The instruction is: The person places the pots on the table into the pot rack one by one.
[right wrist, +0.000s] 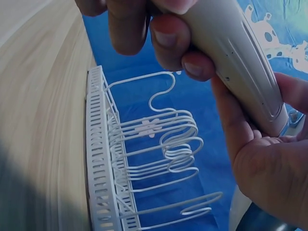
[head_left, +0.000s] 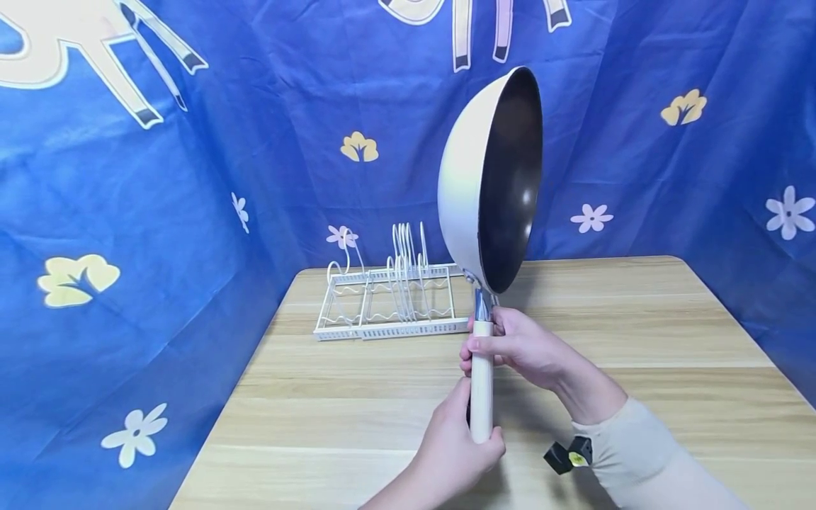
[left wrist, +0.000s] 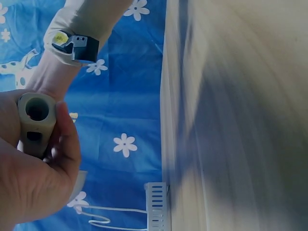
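Note:
A deep frying pan [head_left: 460, 177], white outside and dark inside, is held upright on its side above the table, its hollow facing right. My right hand [head_left: 519, 347] grips the upper part of the white handle [head_left: 482, 397], near the metal collar. Lower down, my left hand [head_left: 449, 443] grips the handle's end. In the left wrist view the handle's end [left wrist: 37, 109] with its hole shows between thumb and fingers. The right wrist view shows both hands round the handle [right wrist: 236, 57]. Behind the pan stands a white wire rack [head_left: 408, 329] with upright loops.
The wooden table [head_left: 357, 397] carries the rack at its back left. A blue patterned cloth [head_left: 287, 142] hangs behind and at both sides. A black device [head_left: 567, 455] is strapped on the right wrist. The pan's shadow falls across the table.

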Tool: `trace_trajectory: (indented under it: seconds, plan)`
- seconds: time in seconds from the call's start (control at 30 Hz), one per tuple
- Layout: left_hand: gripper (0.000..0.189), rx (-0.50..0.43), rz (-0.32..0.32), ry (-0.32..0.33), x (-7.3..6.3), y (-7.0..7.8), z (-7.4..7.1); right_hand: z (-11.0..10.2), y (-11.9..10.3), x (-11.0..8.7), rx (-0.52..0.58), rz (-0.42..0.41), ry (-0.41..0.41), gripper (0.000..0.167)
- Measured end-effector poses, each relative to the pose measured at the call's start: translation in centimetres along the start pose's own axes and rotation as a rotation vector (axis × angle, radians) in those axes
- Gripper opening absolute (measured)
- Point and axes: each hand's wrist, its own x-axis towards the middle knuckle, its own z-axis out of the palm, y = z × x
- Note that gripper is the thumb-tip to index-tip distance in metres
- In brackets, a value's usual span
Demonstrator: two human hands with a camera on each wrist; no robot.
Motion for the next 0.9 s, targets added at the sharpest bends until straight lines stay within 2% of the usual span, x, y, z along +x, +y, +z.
trace_trajectory:
  seconds: [0.3,0.63,0.9]
  plan:
    - [0.055,0.07,0.076,0.099,-0.8,0.0,-0.3,0.9,-0.7,0.6,0.046,-0.009,-0.067,0.024]
    - [0.053,0.074,0.035,0.162,-1.8,0.4,-0.7,1.5,-0.7,1.8,0.098,-0.033,-0.195,0.021]
    - [0.057,0.109,0.051,0.217,-2.1,0.4,-0.6,1.7,-0.8,2.4,0.093,-0.034,-0.262,0.023]
